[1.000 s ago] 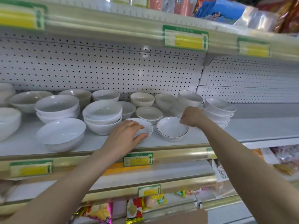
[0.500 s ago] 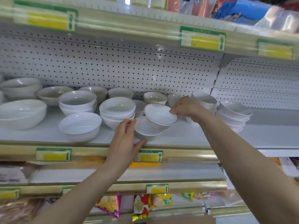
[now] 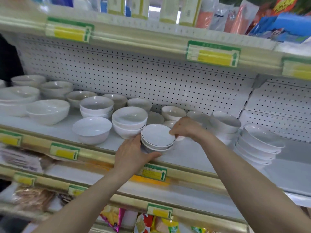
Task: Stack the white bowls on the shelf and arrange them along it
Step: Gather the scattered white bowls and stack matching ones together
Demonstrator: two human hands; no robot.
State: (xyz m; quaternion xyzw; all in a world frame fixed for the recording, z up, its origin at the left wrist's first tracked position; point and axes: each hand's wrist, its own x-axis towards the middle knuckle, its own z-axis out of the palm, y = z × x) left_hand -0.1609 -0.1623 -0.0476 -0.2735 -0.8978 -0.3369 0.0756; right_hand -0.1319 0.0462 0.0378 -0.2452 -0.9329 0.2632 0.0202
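Dark-rimmed upper bowl [image 3: 156,136] nested in lower bowl [image 3: 155,150] at the front edge of the shelf [image 3: 193,157].
The right hand [image 3: 186,128] pinches the upper bowl's right rim; the left hand [image 3: 133,157] cups the lower bowl with curled fingers, just beside a stack of larger bowls [image 3: 129,121].

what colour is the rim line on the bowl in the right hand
A thin dark line on the white bowl, seen in head view.

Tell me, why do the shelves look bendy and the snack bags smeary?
Head view: the wide-angle lens bows the shelf edge; motion blur smears the snack bags and price tag near the borders; the dark-rimmed bowls mid-frame look sharper.
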